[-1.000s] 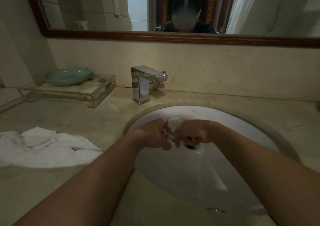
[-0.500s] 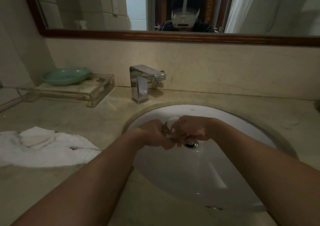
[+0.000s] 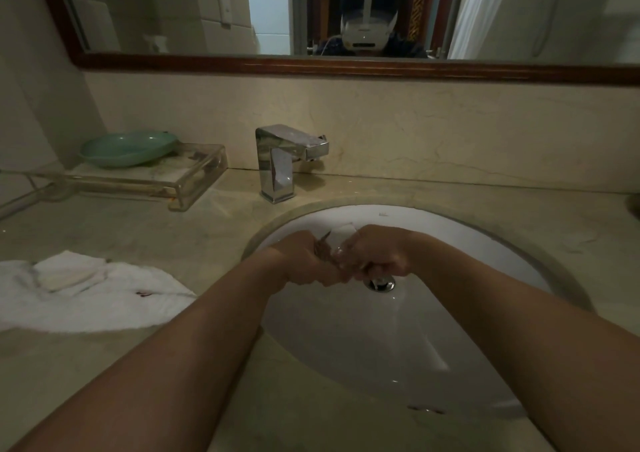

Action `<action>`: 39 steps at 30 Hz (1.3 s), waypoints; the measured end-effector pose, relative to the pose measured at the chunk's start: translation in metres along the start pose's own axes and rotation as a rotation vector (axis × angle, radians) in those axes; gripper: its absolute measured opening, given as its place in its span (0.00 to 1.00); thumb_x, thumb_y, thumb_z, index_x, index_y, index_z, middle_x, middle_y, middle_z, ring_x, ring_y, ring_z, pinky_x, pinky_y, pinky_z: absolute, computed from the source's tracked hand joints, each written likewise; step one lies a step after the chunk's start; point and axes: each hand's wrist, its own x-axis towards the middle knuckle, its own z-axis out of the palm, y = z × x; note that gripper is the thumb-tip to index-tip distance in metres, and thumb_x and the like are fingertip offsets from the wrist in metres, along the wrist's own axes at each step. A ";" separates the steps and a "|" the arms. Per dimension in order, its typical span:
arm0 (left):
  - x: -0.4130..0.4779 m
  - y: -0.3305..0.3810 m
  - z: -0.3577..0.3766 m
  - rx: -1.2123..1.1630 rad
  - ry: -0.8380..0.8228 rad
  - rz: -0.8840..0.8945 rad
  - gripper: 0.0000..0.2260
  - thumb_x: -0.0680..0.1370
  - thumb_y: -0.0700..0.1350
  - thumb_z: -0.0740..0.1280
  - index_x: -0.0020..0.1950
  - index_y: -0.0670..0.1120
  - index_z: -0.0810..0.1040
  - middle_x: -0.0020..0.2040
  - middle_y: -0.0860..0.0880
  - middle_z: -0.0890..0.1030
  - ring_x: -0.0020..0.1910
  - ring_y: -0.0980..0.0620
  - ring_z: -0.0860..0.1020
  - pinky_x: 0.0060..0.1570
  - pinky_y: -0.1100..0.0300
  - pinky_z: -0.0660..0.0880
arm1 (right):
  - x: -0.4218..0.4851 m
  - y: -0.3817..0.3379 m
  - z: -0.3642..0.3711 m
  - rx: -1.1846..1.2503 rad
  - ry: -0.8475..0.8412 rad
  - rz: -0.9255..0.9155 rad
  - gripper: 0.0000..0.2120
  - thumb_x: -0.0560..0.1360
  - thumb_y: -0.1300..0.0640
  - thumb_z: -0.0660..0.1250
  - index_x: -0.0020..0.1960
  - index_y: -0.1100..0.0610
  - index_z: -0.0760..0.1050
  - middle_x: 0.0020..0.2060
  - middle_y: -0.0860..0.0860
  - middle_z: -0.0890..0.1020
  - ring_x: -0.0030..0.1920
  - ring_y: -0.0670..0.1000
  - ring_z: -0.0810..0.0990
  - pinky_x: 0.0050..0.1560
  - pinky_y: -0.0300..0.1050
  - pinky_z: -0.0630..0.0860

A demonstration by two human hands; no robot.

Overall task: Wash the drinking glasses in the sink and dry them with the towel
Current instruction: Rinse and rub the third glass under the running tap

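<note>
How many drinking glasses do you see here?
1: a glass gripped between the left hand and the right hand above the sink, largely hidden by them. Others may sit out of view.

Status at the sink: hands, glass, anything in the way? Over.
Both gripping the drinking glass: left hand, right hand, over the sink near the drain. The towel lies on the counter, left side. Nothing in the way.
</note>
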 end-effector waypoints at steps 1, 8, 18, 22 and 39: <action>-0.001 0.002 -0.001 -0.009 -0.010 0.007 0.09 0.71 0.39 0.77 0.33 0.49 0.82 0.24 0.55 0.77 0.25 0.57 0.74 0.28 0.65 0.69 | 0.000 0.000 -0.001 -0.024 0.030 0.010 0.08 0.78 0.60 0.67 0.41 0.60 0.79 0.31 0.55 0.81 0.28 0.49 0.68 0.29 0.41 0.58; -0.007 0.005 0.002 -0.067 -0.012 0.003 0.18 0.66 0.43 0.84 0.51 0.45 0.81 0.43 0.46 0.84 0.42 0.49 0.82 0.40 0.57 0.80 | -0.007 0.007 -0.008 0.106 -0.147 0.026 0.06 0.81 0.70 0.62 0.53 0.63 0.77 0.39 0.58 0.85 0.37 0.52 0.85 0.34 0.40 0.79; -0.014 0.016 0.000 -0.248 0.204 0.173 0.26 0.66 0.48 0.84 0.60 0.47 0.78 0.50 0.48 0.83 0.44 0.53 0.80 0.32 0.68 0.77 | 0.001 0.013 -0.019 0.302 -0.207 0.096 0.12 0.83 0.49 0.61 0.56 0.58 0.73 0.38 0.52 0.80 0.30 0.45 0.66 0.26 0.34 0.60; -0.011 0.018 -0.003 -0.341 0.278 0.192 0.26 0.63 0.50 0.86 0.57 0.49 0.81 0.52 0.45 0.83 0.46 0.48 0.83 0.34 0.65 0.78 | -0.006 0.011 -0.018 0.387 -0.300 0.043 0.11 0.81 0.58 0.63 0.61 0.59 0.74 0.46 0.57 0.83 0.38 0.49 0.78 0.37 0.38 0.74; -0.025 0.030 -0.001 0.230 0.415 0.544 0.30 0.65 0.44 0.85 0.62 0.55 0.76 0.62 0.55 0.78 0.58 0.57 0.78 0.46 0.76 0.74 | -0.001 0.017 -0.029 0.394 -0.178 -0.010 0.17 0.77 0.56 0.71 0.64 0.60 0.74 0.46 0.54 0.83 0.40 0.48 0.80 0.39 0.39 0.69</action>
